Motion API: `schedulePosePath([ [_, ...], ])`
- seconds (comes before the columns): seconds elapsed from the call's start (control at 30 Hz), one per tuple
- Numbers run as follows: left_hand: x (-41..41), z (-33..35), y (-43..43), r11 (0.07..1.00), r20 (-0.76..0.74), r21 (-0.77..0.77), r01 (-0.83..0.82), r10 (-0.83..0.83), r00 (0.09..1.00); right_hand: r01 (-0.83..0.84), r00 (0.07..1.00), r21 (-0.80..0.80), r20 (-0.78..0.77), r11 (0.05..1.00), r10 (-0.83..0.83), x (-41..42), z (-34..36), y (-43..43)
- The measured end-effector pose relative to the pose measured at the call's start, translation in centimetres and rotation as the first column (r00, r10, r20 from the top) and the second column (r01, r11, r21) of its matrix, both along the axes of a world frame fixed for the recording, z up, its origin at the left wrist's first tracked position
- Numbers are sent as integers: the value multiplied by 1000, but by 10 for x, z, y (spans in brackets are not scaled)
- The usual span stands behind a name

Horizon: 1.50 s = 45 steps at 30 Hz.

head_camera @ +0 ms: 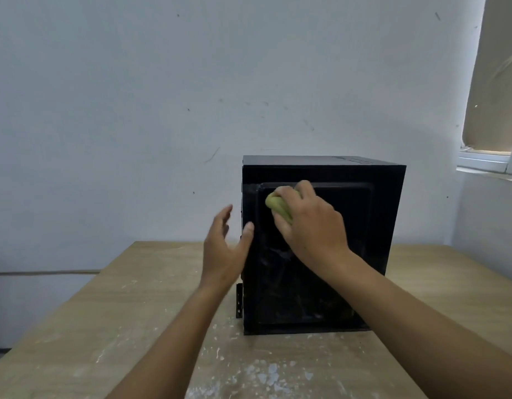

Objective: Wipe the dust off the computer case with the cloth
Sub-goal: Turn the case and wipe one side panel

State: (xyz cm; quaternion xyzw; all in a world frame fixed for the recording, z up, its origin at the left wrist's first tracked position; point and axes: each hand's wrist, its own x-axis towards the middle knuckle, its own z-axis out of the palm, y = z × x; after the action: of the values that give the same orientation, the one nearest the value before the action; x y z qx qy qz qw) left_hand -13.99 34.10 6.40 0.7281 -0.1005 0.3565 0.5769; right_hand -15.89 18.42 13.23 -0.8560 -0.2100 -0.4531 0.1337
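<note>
Right hand point(309, 223) grips a bunched yellow-green cloth point(279, 207), fingers curled over the top of it and thumb underneath, pressing it against the near side of the black computer case point(364, 226). The cloth sits in the upper left corner of the sunken panel on that side, just inside the panel's raised border. The left hand point(226, 249) is spread and holds nothing. Its fingers reach up along the left end of the case and its thumb point(248, 229) lies over the case's near left edge. Whether the thumb actually touches the metal cannot be told. Both forearms are bare and come in from the bottom of the view.

The case stands upright on a light wooden table point(105, 312), towards its back and a little right of centre. Pale smears and streaks show on the lower half of the dark panel. White flecks and patches are scattered over the tabletop in front of the case.

Behind the table is a white wall point(133, 96) with a few dark scuffs. At the far right is a window frame point(485, 161) with a beige blind point(496, 82) hanging above it.
</note>
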Motion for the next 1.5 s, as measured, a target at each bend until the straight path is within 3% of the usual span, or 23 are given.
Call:
schedulePosePath([
  [0.17,8,83,21,988,99,155,-26,11,995,-42,996,79,-79,996,48,-2,-16,-5],
  [0.33,24,142,30,880,-37,468,83,-74,997,-68,998,113,-8,991,69,-1,-9,10],
  [0.5,30,152,24,771,-144,619,153,-80,986,-10,996,212,86,977,-8,5,9,15],
  [0.7,42,135,22,787,-69,604,128,-108,992,-27,991,179,137,983,2,11,-2,17],
  [1.0,44,128,21,799,37,600,50,-90,995,-100,994,-68,38,993,102,12,-63,6],
  [1.13,44,127,20,805,70,593,18,-74,995,-107,994,17,39,994,106,13,-35,-8],
  [1.33,47,123,18,808,129,589,-25,-64,990,-58,990,279,137,958,20,24,19,-29],
  [1.5,48,122,18,821,144,569,-32,-61,988,-81,983,185,177,979,48,25,-4,-19],
])
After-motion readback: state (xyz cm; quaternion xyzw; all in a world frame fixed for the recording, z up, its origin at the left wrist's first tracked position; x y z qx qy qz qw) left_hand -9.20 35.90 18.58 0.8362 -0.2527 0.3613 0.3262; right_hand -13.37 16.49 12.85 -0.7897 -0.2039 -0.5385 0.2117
